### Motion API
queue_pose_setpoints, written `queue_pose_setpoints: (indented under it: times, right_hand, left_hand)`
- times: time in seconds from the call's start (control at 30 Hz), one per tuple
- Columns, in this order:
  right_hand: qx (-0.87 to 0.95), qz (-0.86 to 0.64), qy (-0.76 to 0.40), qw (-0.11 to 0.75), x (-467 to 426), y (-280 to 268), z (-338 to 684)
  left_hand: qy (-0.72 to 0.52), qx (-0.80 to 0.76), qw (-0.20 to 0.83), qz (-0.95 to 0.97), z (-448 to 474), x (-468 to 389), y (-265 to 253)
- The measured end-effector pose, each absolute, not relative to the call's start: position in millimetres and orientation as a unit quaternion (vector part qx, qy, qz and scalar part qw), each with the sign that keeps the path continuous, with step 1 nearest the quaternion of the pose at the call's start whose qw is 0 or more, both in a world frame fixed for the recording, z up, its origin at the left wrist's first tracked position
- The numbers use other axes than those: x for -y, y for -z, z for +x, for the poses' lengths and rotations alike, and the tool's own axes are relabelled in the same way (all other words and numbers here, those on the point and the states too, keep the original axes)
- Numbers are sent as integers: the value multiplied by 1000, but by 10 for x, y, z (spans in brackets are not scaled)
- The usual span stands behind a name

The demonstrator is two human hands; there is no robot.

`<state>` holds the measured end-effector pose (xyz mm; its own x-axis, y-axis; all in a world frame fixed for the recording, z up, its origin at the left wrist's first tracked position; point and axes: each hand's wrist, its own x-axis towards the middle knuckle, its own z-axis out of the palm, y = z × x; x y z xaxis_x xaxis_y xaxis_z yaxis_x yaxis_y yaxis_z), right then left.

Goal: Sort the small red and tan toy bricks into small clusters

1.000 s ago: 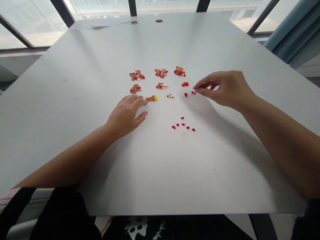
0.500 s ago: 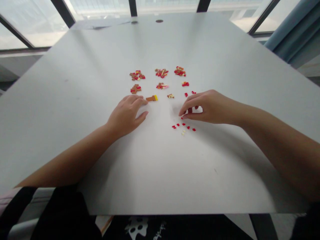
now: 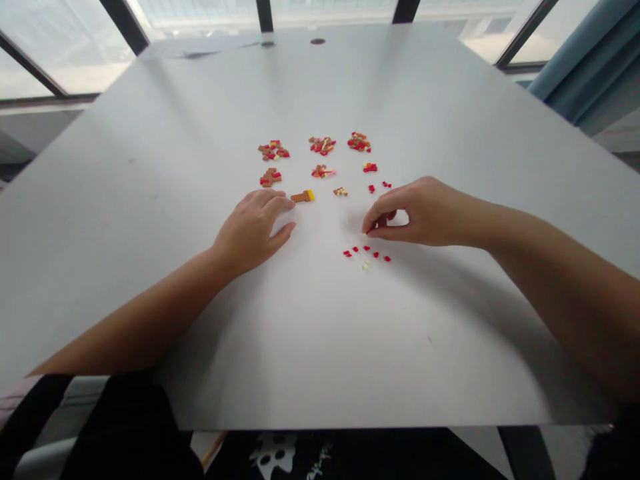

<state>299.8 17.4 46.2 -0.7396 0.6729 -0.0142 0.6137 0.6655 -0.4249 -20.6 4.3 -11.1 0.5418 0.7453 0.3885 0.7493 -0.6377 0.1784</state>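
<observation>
My right hand [image 3: 400,212] pinches a tiny red brick [image 3: 367,233] between thumb and fingertips, low over the table. Just nearer to me lie several small red bricks [image 3: 376,255] and a few cream pieces [image 3: 367,265]. My left hand [image 3: 257,223] rests on the tabletop with its fingers apart, holding nothing. Its index fingertip is beside a flat brown assembly with a yellow end [image 3: 303,197]; I cannot tell whether they touch. Right of that assembly lies a small group of brown and cream bricks [image 3: 341,192].
Toward the back are piles of mixed bricks: a left pile [image 3: 273,151], a middle pile [image 3: 323,145] and a right pile [image 3: 359,142]. Closer in sit brown-red bricks [image 3: 271,177], a pink-tipped group [image 3: 323,171] and red-orange bricks [image 3: 370,167]. All lie on the white table [image 3: 300,333].
My right thumb and fingertips have closed together on the small red brick, and the hand has shifted slightly right. My left hand stays in place.
</observation>
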Motion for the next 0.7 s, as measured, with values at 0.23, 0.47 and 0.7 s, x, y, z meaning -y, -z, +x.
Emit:
queue_pose_setpoints:
  times: [0.23,0.47,0.7]
  right_hand:
    - [919,-315,-213,101,-93,-492,2921]
    - [927,-283,-208,134,30,-392,2758]
    - [917,-323,-194,130,-94,-490,2892]
  left_hand:
    - [252,397,31,-882,-197,-42,104]
    - [289,373,61,-879,-149,-37,96]
    - [306,359,69,-879,-159,-2,51]
